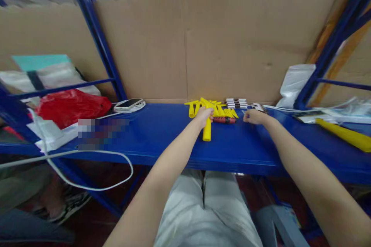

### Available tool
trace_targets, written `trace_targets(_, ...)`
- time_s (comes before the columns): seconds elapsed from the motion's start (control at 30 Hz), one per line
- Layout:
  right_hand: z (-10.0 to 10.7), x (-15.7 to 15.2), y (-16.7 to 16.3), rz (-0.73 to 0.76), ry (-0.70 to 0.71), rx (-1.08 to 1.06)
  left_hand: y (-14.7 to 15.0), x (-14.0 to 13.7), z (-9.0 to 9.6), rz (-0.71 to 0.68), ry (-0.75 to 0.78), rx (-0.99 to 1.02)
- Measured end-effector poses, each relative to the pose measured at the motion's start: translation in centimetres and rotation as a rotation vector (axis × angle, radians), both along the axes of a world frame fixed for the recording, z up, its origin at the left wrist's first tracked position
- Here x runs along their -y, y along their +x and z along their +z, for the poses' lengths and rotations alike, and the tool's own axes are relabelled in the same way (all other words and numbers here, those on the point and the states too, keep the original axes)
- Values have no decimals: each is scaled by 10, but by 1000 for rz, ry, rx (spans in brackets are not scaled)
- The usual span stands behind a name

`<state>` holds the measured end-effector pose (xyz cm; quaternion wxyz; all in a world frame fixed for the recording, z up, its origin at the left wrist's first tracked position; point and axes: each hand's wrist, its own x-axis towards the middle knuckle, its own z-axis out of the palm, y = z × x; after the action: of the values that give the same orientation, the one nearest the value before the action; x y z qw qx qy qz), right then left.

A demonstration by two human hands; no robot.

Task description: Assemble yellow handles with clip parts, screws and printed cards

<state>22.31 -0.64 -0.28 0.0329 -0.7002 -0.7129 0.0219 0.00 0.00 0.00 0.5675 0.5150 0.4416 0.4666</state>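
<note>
My left hand (204,114) is wrapped round a yellow T-shaped plastic tool (206,133), its round handle hanging down toward me over the blue shelf. Behind it lie several more yellow T-shaped tools (191,110) and small yellow pointed pieces (232,113). Just right of my left hand is a red and black cylindrical handle, likely a screwdriver (225,120). My right hand (254,116) is closed in a pinch beside small shiny bits; what its fingers hold is too small to name. Near it are stacked white and dark small packs (236,103).
The blue shelf (162,135) has a cardboard back wall (145,46) and blue uprights. At left are a phone (130,103), a white cable (95,190) and a red bag (72,106). A yellow long piece (344,135) and a white pouch (295,85) are at right.
</note>
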Motion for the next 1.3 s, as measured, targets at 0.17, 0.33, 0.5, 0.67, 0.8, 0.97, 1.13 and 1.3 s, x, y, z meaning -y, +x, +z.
trace_targets(0.17,1,1,-2,5,16,-60,0,0,0,10,-9,-2)
trace_targets(0.33,3,3,-7,-25,17,-102,0,1,-1,-5,-2,-15)
trace_targets(0.5,1,0,-5,-4,57,-128,1,3,-1,-17,21,-112)
trace_targets(0.67,-2,-6,-3,30,107,-166,2,4,0,-17,22,-210)
trace_targets(0.8,-1,-5,-6,62,165,-163,3,4,0,-49,66,-234)
trace_targets(0.97,1,-1,-12,71,214,-88,5,4,-2,-45,103,-263)
trace_targets(1.13,3,0,-14,114,251,-57,5,5,-2,-23,149,-254)
trace_targets(1.3,2,0,-15,138,304,-65,5,7,-1,-15,208,-270)
